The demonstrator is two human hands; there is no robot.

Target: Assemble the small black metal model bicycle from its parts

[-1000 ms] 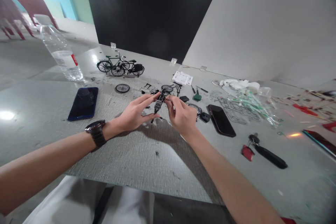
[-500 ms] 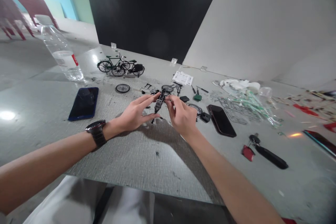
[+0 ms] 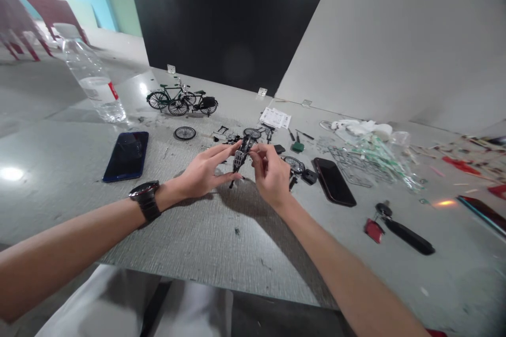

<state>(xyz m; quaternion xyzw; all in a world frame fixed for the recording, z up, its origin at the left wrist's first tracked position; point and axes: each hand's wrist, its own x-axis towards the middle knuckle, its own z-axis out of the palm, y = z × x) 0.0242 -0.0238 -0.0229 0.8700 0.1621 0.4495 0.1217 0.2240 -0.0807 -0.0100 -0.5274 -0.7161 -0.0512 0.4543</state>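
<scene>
Black miniature bicycle assembly (image 3: 242, 157), tilted above the worktop (image 3: 213, 231); left fingers (image 3: 225, 150) spread and gripping it, right fingers (image 3: 255, 154) pinched at its side.

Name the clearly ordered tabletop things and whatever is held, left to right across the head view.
Water bottle, loose wheel, held black model part, green piece, black phone, red tag, teal-edged device.

Lighting moderate — white glare on the tabletop (image 3: 205, 245) at far left, soft shadows centrally — right edge blurred, stretched.
</scene>
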